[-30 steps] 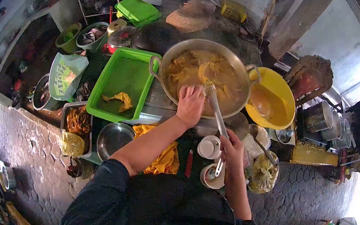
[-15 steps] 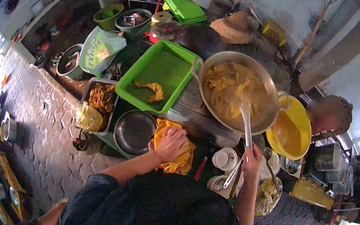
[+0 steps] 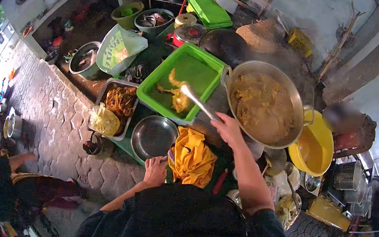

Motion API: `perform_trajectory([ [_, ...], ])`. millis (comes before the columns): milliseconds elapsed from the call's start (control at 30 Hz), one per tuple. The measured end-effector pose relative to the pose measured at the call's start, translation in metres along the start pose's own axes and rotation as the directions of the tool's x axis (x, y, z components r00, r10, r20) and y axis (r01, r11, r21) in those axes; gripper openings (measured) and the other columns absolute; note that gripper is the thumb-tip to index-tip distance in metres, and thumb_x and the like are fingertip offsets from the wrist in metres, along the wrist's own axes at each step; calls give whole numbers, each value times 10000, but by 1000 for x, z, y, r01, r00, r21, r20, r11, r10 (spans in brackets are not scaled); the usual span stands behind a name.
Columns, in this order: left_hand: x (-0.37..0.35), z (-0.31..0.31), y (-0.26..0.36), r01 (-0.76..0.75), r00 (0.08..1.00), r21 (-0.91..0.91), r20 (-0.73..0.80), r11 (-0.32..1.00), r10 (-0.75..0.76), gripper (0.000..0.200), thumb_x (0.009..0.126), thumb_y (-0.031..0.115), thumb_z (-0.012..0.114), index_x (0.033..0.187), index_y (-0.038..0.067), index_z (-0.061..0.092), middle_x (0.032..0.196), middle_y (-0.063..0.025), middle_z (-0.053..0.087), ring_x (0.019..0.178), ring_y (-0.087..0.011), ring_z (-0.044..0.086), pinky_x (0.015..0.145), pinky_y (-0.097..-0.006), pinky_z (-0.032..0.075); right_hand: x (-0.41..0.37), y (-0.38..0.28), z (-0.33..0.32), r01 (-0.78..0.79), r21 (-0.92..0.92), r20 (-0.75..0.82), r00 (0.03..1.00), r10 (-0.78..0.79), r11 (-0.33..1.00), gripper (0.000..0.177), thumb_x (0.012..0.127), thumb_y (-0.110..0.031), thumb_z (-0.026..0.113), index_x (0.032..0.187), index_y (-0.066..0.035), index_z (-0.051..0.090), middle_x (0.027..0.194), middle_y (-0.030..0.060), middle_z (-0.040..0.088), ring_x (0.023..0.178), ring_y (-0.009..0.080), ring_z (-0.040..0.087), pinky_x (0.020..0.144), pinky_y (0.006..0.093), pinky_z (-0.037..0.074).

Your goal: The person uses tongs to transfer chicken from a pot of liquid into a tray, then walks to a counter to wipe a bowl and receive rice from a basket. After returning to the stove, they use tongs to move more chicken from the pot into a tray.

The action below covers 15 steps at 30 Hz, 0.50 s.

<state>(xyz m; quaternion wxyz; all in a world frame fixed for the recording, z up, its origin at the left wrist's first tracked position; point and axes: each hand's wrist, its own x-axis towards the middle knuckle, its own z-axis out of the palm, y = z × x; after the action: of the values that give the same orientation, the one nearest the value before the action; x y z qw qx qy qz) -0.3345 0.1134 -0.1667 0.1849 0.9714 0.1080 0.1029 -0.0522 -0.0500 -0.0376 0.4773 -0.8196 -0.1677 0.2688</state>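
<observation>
My right hand (image 3: pixel 229 130) grips metal tongs (image 3: pixel 201 104), which reach over the green tray (image 3: pixel 200 82). Their far end is beside yellow-coated food pieces (image 3: pixel 179 101) in the tray; whether they pinch one I cannot tell. My left hand (image 3: pixel 155 172) is closed near the rim of the dark pan (image 3: pixel 154 135), beside the crumpled yellow cloth (image 3: pixel 193 158). A small dark part shows at its fingers, too small to name. Right of the tray sits the large two-handled pot (image 3: pixel 263 107) of brownish liquid and food.
A yellow basin (image 3: pixel 311 148) stands right of the pot. Left of the pan, a metal tray (image 3: pixel 125 126) holds cooked food and a filled bag. Behind are a lidded red pot (image 3: pixel 190 32) and green lids (image 3: pixel 209 12). Another person (image 3: pixel 10 185) is at lower left.
My right hand and the tongs have moved from the pot to the green tray, where more food now shows. My left hand has left the yellow cloth and moved down-left. The view has shifted.
</observation>
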Motion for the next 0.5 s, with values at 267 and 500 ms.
perform_trajectory([
  [267, -3, 1, -9, 73, 991, -40, 114, 997, -68, 341, 723, 155, 616, 1057, 90, 618, 1105, -92, 473, 1079, -299, 424, 948, -483, 292, 37, -11, 52, 166, -545, -20, 977, -210, 822, 487, 802, -311, 577, 1232, -99, 493, 1004, 181, 625, 873, 340, 621, 768, 454, 495],
  [500, 38, 35, 8, 267, 896, -223, 416, 937, -156, 637, 819, 378, 605, 1350, 132, 355, 1306, -197, 391, 1141, -442, 425, 937, -513, 359, -49, 0, 1, 188, -587, -341, 824, -452, 787, 534, 805, -332, 629, 1266, -112, 474, 1014, 157, 630, 853, 328, 625, 726, 412, 505],
])
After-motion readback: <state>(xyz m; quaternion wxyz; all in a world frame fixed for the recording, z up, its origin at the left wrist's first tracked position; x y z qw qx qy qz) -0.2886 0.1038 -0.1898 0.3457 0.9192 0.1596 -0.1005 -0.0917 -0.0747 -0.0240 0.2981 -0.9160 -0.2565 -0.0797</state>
